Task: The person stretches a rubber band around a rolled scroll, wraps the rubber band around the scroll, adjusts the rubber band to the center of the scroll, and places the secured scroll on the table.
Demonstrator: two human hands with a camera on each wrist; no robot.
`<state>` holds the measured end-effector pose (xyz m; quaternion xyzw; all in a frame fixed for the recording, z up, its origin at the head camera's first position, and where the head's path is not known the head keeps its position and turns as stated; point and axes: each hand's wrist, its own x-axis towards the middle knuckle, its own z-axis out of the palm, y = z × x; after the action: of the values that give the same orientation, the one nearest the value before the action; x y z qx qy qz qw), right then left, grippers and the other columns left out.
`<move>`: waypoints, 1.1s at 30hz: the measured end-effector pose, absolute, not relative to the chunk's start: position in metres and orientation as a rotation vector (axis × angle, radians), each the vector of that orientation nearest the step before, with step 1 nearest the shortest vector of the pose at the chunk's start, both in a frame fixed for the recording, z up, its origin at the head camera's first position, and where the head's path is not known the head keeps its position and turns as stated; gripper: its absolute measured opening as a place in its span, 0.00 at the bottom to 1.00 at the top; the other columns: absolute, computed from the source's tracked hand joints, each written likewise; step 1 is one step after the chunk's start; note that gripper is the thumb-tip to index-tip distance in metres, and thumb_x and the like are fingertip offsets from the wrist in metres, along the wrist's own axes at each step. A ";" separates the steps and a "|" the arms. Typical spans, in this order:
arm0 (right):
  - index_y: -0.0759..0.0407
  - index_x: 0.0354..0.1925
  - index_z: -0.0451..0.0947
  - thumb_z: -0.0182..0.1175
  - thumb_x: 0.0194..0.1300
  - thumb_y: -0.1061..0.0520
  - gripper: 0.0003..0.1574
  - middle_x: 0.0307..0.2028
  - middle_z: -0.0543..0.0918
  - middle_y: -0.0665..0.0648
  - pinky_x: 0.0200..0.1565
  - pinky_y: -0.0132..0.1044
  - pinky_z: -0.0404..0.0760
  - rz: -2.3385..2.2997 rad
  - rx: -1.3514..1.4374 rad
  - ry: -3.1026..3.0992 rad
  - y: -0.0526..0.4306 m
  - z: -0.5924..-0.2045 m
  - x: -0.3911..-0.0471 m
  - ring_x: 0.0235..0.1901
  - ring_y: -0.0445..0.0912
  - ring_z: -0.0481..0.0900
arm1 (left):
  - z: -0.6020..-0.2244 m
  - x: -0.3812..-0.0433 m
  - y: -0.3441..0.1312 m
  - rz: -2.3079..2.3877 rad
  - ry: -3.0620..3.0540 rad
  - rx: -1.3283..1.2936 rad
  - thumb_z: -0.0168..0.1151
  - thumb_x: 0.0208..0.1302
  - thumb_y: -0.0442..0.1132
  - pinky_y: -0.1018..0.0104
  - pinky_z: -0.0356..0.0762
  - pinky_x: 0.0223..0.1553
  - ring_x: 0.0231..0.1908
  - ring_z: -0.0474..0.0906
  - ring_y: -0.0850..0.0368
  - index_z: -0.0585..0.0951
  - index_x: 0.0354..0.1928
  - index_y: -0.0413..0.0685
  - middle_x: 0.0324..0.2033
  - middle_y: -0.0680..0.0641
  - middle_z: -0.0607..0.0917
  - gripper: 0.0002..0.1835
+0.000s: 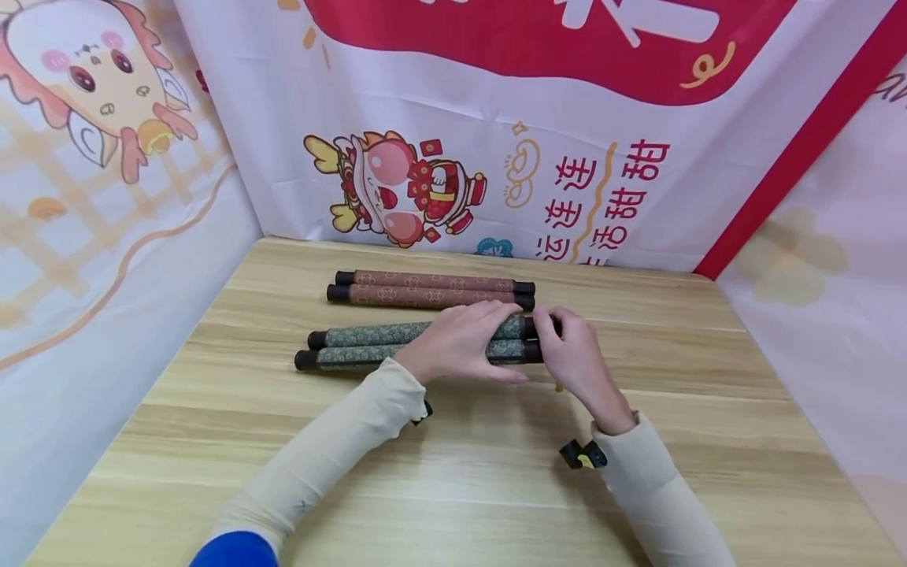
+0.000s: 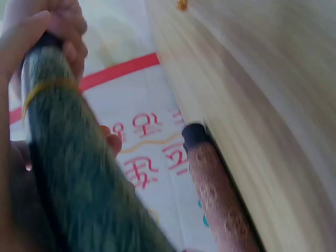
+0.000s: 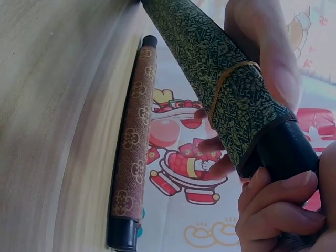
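A green patterned scroll (image 1: 375,334), shown as two rolls side by side with black end knobs, sits tilted between both hands. My left hand (image 1: 464,339) reaches over its right part and grips it, thumb on the near side and fingertips showing behind it in the right wrist view. My right hand (image 1: 575,354) curls its fingers round a black end knob (image 3: 286,149) at the right end. A thin tan band (image 3: 223,86) circles the green cloth close to that end. Whether the two rolls are joined is hidden.
Behind the green scroll lies a brown patterned scroll (image 1: 425,295) with black ends, also two rolls, on the wooden table (image 1: 453,504). Near my right wrist is a small orange-brown thing (image 1: 559,387), too small to make out. A printed cloth (image 1: 283,157) hangs along the back edge.
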<state>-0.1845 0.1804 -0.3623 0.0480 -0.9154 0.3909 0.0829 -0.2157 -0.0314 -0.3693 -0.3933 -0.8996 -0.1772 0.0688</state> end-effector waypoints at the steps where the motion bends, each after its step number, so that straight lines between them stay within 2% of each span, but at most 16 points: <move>1: 0.65 0.54 0.84 0.44 0.83 0.37 0.37 0.49 0.88 0.66 0.57 0.54 0.82 1.168 0.143 -2.735 0.180 -0.362 -0.184 0.52 0.58 0.85 | -0.370 -0.216 -0.028 -0.510 -2.699 -1.184 0.67 0.55 0.79 0.51 0.83 0.61 0.64 0.83 0.51 0.70 0.76 0.50 0.68 0.47 0.82 0.56; 6: 0.64 0.55 0.85 0.44 0.83 0.36 0.37 0.50 0.88 0.65 0.54 0.51 0.82 1.170 0.153 -2.748 0.181 -0.360 -0.184 0.50 0.57 0.85 | -0.379 -0.219 -0.031 -0.420 -2.657 -1.142 0.65 0.56 0.80 0.55 0.87 0.47 0.52 0.88 0.56 0.73 0.72 0.53 0.60 0.52 0.86 0.51; 8: 0.64 0.55 0.85 0.44 0.83 0.36 0.38 0.49 0.88 0.65 0.51 0.49 0.82 1.167 0.156 -2.750 0.182 -0.360 -0.185 0.49 0.56 0.84 | -0.382 -0.220 -0.041 -0.412 -2.669 -1.123 0.66 0.57 0.78 0.55 0.87 0.45 0.50 0.88 0.56 0.73 0.71 0.54 0.58 0.52 0.87 0.49; 10: 0.63 0.55 0.85 0.44 0.83 0.36 0.37 0.48 0.88 0.65 0.49 0.46 0.81 1.166 0.153 -2.751 0.184 -0.358 -0.186 0.47 0.55 0.84 | -0.384 -0.221 -0.052 -0.415 -2.715 -1.093 0.68 0.57 0.76 0.54 0.87 0.47 0.51 0.87 0.55 0.73 0.71 0.53 0.58 0.51 0.86 0.48; 16: 0.63 0.46 0.85 0.44 0.84 0.39 0.34 0.39 0.86 0.64 0.39 0.41 0.78 1.136 0.160 -2.729 0.188 -0.355 -0.187 0.37 0.53 0.81 | -0.380 -0.219 -0.070 -0.432 -2.824 -1.071 0.70 0.59 0.73 0.49 0.84 0.57 0.61 0.83 0.51 0.71 0.74 0.51 0.65 0.48 0.83 0.49; 22: 0.64 0.50 0.84 0.44 0.83 0.38 0.35 0.44 0.88 0.64 0.44 0.44 0.80 1.120 0.176 -2.738 0.185 -0.348 -0.185 0.43 0.54 0.84 | -0.367 -0.215 -0.041 -0.437 -2.699 -1.098 0.71 0.51 0.78 0.50 0.84 0.59 0.63 0.82 0.49 0.69 0.77 0.50 0.67 0.46 0.81 0.58; 27: 0.64 0.51 0.84 0.43 0.83 0.38 0.35 0.46 0.88 0.65 0.47 0.46 0.81 1.110 0.180 -2.746 0.183 -0.346 -0.184 0.45 0.55 0.84 | -0.366 -0.213 -0.022 -0.361 -2.670 -1.029 0.68 0.52 0.80 0.54 0.87 0.49 0.54 0.87 0.53 0.73 0.72 0.52 0.61 0.50 0.86 0.54; 33: 0.63 0.51 0.85 0.44 0.83 0.38 0.34 0.44 0.88 0.64 0.42 0.42 0.80 1.129 0.166 -2.746 0.189 -0.346 -0.183 0.42 0.53 0.83 | -0.380 -0.217 -0.045 -0.364 -2.747 -0.958 0.74 0.56 0.68 0.57 0.85 0.38 0.40 0.86 0.57 0.77 0.63 0.53 0.50 0.53 0.88 0.40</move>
<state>-0.1825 0.1892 -0.3461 0.0557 -0.9202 0.3782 0.0840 -0.2166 -0.0448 -0.3802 -0.3250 -0.9318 -0.1234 0.1049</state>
